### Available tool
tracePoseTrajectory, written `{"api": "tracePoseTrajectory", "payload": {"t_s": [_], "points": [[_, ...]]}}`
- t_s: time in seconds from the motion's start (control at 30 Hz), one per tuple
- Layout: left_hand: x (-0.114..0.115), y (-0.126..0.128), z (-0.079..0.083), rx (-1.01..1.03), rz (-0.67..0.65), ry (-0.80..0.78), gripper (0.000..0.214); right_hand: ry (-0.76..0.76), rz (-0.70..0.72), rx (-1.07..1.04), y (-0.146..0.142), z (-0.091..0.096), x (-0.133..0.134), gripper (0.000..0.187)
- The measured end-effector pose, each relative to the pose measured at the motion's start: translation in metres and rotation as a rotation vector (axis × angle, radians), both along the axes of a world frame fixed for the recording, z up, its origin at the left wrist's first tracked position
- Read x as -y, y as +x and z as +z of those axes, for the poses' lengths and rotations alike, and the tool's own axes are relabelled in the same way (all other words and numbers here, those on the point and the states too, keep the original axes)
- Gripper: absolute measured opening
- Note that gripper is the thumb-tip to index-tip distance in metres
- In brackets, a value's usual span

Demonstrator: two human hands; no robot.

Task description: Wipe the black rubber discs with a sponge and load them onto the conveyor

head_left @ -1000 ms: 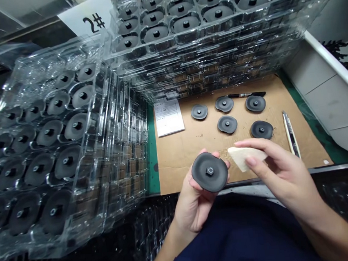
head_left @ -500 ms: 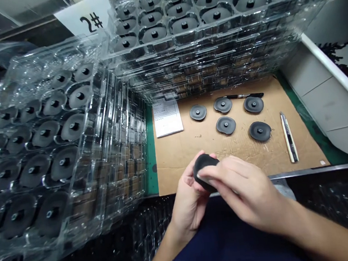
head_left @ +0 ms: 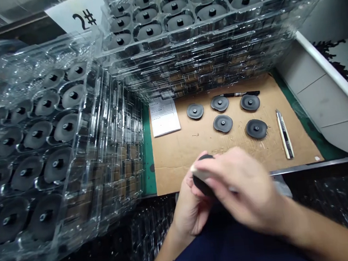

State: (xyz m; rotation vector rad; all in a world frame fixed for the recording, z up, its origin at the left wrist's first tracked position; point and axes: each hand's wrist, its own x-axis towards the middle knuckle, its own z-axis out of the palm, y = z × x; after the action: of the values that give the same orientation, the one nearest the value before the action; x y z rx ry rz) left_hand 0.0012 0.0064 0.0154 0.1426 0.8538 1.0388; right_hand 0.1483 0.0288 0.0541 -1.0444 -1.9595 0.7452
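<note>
While my left hand (head_left: 190, 205) cups a black rubber disc (head_left: 202, 184) just above the front edge of the work surface, my right hand (head_left: 241, 185) pinches a pale pad (head_left: 196, 170) against the disc's face. My left grip is a narrow curl around the rim, with most of the disc hidden. My right hand is blurred, so the pad shows only as a soft, whitish sliver, its material too unclear to name.

Laid out before me on a sheet of brown corrugated cardboard (head_left: 177, 163):

- five more discs (head_left: 223, 123) — matte black, slightly wavy at the rim, each with a short central stud, in two loose rows
- a black marker (head_left: 240, 94), lying flat behind the back row
- a snap-off utility knife (head_left: 284, 134) with a cream body and steel blade, to the right of the discs
- a printed paper form (head_left: 164, 116), at the cardboard's back left corner

Around the cardboard:

- a green cutting mat (head_left: 148, 165), showing at its edges
- stacked clear plastic trays (head_left: 197, 50), thin and glossy, with moulded round pockets holding matching discs
- a second tray stack (head_left: 38, 131) to my left
- a white card (head_left: 73, 13) printed "2#", behind the trays
</note>
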Motion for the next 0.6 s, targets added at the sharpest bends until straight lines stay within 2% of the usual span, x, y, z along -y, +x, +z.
{"api": "tracePoseTrajectory", "payload": {"t_s": [0.07,0.13,0.2,0.27,0.3,0.37,0.43,0.53,0.6], "points": [[0.0,-0.001,0.0,-0.023,0.013,0.019,0.048,-0.012,0.121,0.044,-0.01,0.001,-0.002,0.026],[0.0,0.0,0.001,-0.05,0.06,0.038,0.045,-0.106,0.194,0.094,-0.015,0.0,-0.006,0.024],[-0.001,0.004,0.002,-0.067,0.064,0.03,0.043,-0.093,0.137,0.088,-0.018,-0.002,-0.01,0.023],[-0.002,0.006,0.003,-0.068,0.018,0.013,0.041,0.017,0.04,0.037,-0.018,-0.005,-0.011,0.024],[-0.003,0.006,0.004,-0.061,-0.003,0.013,0.043,0.055,0.034,0.014,-0.016,-0.006,-0.01,0.025],[-0.006,0.003,0.003,-0.047,-0.012,0.032,0.051,0.047,0.121,0.017,-0.008,-0.009,-0.004,0.026],[-0.007,-0.001,0.001,-0.042,-0.001,0.042,0.059,-0.043,0.16,0.092,0.002,-0.011,0.002,0.025],[-0.007,-0.003,-0.003,-0.023,0.016,0.016,0.054,-0.082,-0.022,0.267,0.01,-0.01,0.005,0.024],[-0.006,-0.001,-0.003,0.033,0.009,-0.016,0.046,0.043,-0.08,0.318,0.009,-0.01,-0.002,0.025]]}}
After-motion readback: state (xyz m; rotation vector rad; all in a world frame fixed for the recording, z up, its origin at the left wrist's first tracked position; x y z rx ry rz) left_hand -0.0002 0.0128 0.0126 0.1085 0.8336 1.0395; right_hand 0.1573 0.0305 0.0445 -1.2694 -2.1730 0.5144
